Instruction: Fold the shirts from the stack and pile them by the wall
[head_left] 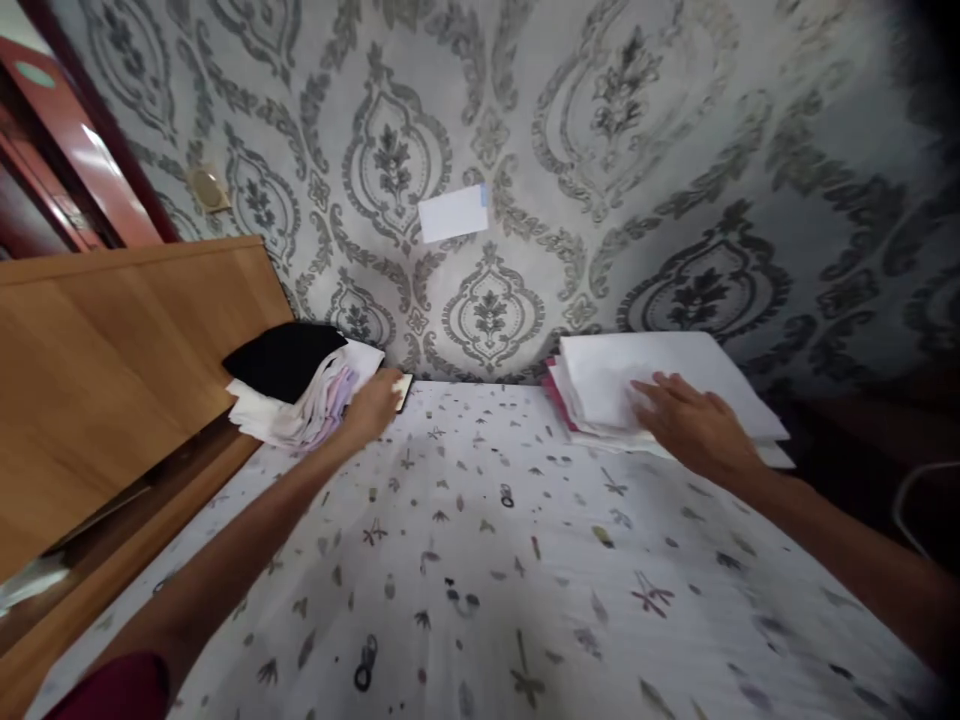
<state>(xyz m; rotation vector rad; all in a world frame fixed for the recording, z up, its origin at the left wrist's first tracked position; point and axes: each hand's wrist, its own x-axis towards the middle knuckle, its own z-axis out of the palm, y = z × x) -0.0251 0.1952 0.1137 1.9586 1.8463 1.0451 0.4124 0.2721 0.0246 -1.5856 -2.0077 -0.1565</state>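
My left hand point(377, 402) is beside a stack of folded clothes point(319, 400), its fingers curled over a small flat cream item with a dark edge point(405, 391). Most of that item is hidden by the hand, so its kind is unclear. The stack has white, pale lilac and striped layers, with a black folded cloth point(285, 358) on top. On the right, my right hand point(694, 425) rests with fingers spread on a pile of folded white cloth point(630, 365). A dark pink layer point(556, 395) shows at that pile's left edge.
A white sheet point(480, 520) with small printed motifs covers the bed surface. A wooden board point(135, 370) borders it on the left. Behind stands a grey patterned wall point(491, 300) with a white paper point(454, 214) on it. A pale cable point(904, 500) curves at far right.
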